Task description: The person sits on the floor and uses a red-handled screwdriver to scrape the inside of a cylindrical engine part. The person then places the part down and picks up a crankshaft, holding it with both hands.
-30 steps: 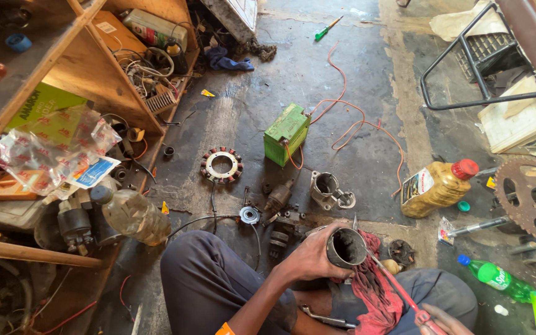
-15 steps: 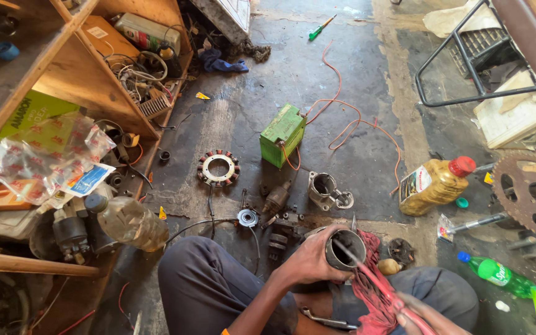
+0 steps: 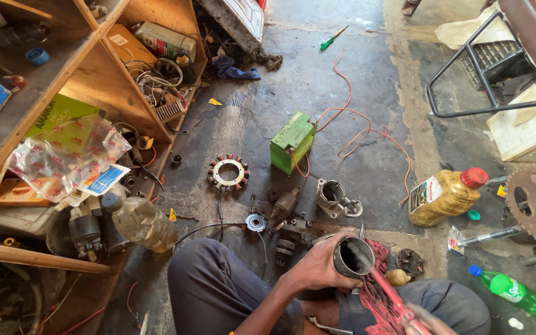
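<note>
Seated on the workshop floor (image 3: 342, 124), your left hand (image 3: 314, 270) has its fingers clenched round a metal cylinder (image 3: 355, 256) over your lap, mouth facing up. Your right hand (image 3: 426, 321) grips a red-handled tool (image 3: 391, 296) angled into the cylinder, beside a red rag (image 3: 376, 298).

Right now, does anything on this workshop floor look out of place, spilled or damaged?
Yes. A loose green bottle cap lies on the floor beside the capped yellow oil bottle. A green-handled screwdriver lies far off, and orange wire trails loose from the green battery.
</note>
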